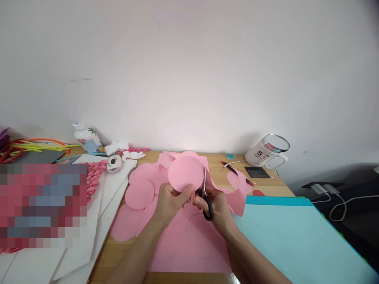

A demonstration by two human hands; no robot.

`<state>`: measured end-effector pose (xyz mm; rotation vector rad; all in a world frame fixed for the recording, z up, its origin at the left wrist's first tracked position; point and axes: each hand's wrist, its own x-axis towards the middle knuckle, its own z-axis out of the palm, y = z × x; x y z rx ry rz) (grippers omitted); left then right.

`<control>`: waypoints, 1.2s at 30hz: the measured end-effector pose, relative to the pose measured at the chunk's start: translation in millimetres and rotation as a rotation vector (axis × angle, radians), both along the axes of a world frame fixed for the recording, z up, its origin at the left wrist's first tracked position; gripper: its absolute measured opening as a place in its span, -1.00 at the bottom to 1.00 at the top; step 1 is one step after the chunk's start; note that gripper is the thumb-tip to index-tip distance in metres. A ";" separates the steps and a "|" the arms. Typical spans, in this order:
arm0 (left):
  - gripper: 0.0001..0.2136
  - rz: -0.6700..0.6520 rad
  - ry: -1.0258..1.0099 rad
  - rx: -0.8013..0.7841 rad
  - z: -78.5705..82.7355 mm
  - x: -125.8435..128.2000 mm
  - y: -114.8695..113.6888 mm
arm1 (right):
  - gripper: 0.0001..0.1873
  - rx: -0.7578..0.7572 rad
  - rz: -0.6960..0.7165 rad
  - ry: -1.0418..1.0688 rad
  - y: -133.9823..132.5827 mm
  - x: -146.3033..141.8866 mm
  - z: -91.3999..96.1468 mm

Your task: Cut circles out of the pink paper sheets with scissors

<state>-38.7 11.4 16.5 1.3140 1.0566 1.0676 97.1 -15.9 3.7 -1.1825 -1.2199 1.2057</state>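
Observation:
My left hand (170, 199) pinches the lower edge of a round pink paper piece (185, 172) and holds it upright above the table. My right hand (216, 207) grips black-handled scissors (205, 197), whose blades point up along the right edge of that piece. Under both hands lies a large pink paper sheet (189, 240). Several cut pink circles (139, 194) lie overlapped to the left of my hands.
Light blue paper sheets (296, 240) lie at the right. White sheets (97, 221) with small pink petals (94, 175) cover the left. A white mug (266, 154), a pen (235, 170), a bottle (85, 138), a punch tool (114, 163) and pipe cleaners (29, 146) stand along the back.

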 end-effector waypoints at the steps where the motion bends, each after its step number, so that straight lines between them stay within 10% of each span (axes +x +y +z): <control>1: -0.61 0.003 -0.005 0.000 -0.6 0.0 0.6 | -0.62 -0.001 -0.002 0.002 0.1 0.0 -0.2; 36: -0.62 0.036 -0.006 -0.061 5.7 1.5 1.2 | -0.67 0.090 0.039 0.115 2.5 -2.8 -9.1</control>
